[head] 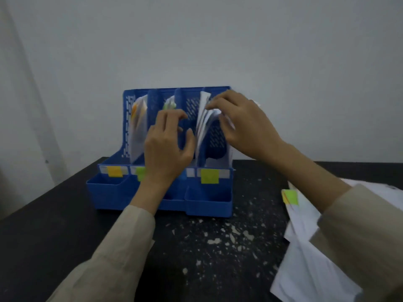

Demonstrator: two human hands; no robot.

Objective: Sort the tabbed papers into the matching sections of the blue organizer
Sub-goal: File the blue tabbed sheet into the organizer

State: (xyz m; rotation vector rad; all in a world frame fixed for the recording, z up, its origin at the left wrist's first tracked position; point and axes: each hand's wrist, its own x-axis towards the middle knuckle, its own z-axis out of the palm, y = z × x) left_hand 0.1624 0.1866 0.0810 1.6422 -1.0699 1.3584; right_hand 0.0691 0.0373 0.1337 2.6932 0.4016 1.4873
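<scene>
No writing to read here: the label strips on the blue organizer (165, 199) carry only plain coloured tabs, any print too blurred.

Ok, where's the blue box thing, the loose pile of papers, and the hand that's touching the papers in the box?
blue organizer (207, 201): head view, on its front lower wall.
loose paper pile (305, 269): head view, on a bare white sheet at the table's right.
right hand (244, 125): head view, on the back of the hand.
</scene>
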